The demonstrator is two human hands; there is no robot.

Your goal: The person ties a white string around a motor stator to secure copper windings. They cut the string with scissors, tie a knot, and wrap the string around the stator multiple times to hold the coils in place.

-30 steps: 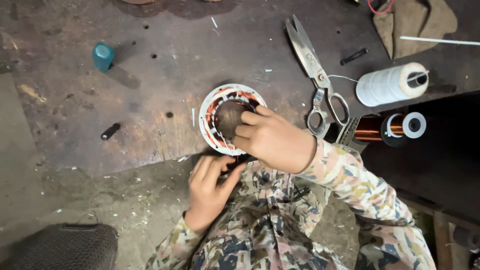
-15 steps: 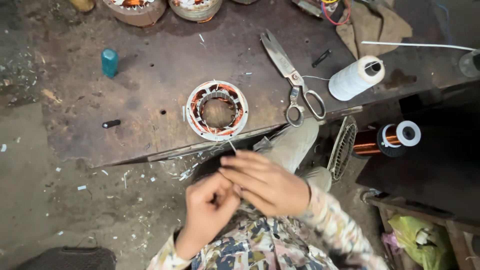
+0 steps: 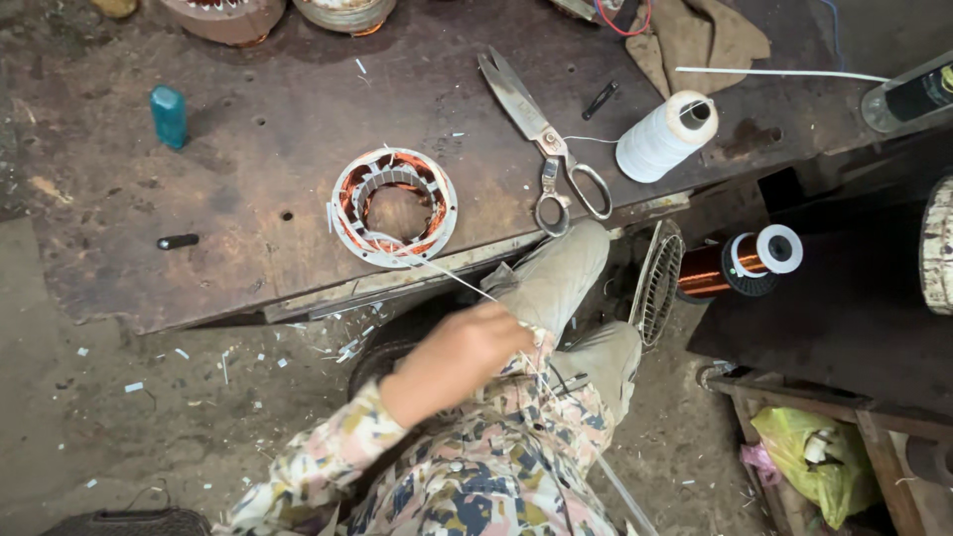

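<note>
A round motor stator point(image 3: 342, 213) with copper windings and white insulation lies near the front edge of the dark metal bench point(image 3: 248, 79). A thin white thread point(image 3: 452, 275) runs taut from its near rim down to my left hand point(image 3: 462, 352), which is pinched shut on it above my lap. The patterned sleeve comes in from the lower left. My right hand is hidden. Large scissors point(image 3: 546, 139) lie just right of the stator, and a white thread spool point(image 3: 663, 136) lies past them.
A copper wire spool point(image 3: 740, 266) and a wire grille point(image 3: 658, 283) sit right of my knee. A teal bottle point(image 3: 168, 116) and a small black piece point(image 3: 177, 241) lie at the bench's left. A brown cloth point(image 3: 710, 40) lies far right, a yellow-green bag point(image 3: 809, 462) low right.
Both hands left the stator and drew back toward my lap. Now only the left hand shows, pulling the thread tight away from the stator.
</note>
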